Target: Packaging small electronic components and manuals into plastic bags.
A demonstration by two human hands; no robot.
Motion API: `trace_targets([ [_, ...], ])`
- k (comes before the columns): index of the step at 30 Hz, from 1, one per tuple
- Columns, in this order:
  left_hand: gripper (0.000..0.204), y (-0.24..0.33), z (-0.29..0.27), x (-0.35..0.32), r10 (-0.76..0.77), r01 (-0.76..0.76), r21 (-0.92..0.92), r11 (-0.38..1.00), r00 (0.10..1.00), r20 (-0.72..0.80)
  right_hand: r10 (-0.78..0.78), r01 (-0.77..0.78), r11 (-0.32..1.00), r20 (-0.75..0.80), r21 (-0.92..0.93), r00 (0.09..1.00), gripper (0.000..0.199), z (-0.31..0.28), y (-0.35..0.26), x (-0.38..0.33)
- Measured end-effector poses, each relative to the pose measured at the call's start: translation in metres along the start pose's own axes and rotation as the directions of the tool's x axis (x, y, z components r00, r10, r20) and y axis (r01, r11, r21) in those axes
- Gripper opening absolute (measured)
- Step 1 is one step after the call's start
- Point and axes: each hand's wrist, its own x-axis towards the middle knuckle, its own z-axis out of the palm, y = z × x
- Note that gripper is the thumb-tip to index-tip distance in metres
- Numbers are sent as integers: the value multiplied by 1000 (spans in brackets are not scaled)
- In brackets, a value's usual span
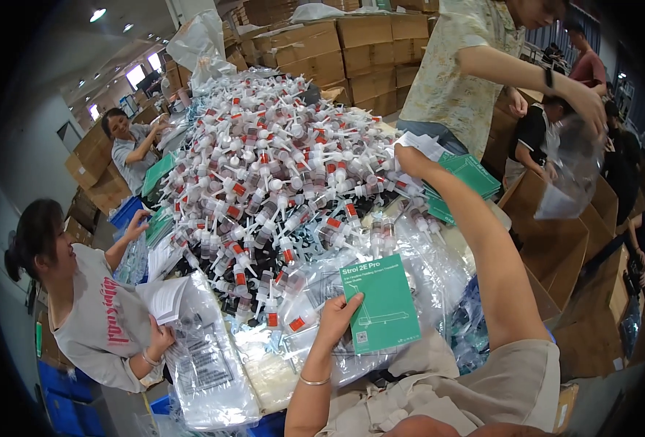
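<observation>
Green rectangular paper booklet with white print (389, 302) was in front of me, held near-upright over flat clear plastic bags (435, 271). Left hand (339, 320): grip clamped on its left edge, thumb across the front cover. Right hand (414, 162) was out at the white printed paper leaflets (430, 146), fingers curled at the near end; couldn't tell if that grip had closed on a sheet. Stack of green paper booklets (477, 177) lay just beside. Step looked like picking a leaflet. My call: pinch one corner, fan it to check for doubles, lift clear of the heap of small clear bottles with white nozzles and red labels (264, 160); hold the left steady, thumb light, no cover crease. Co-worker at left (93, 313) held white paper too.
</observation>
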Motion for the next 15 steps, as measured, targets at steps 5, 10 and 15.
trace_targets([
  [5,25,-1,1,-1,-5,5,-8,1000,1000,-1,-159,165,978,61,-124,985,24,-30,-16,-10],
  [10,24,-2,-2,2,-89,88,-59,994,996,-10,-326,329,882,68,-338,943,20,-78,-41,-32],
  [15,24,2,-6,3,-92,104,-405,908,995,49,-377,387,922,-256,-10,890,12,-154,-76,-96],
])
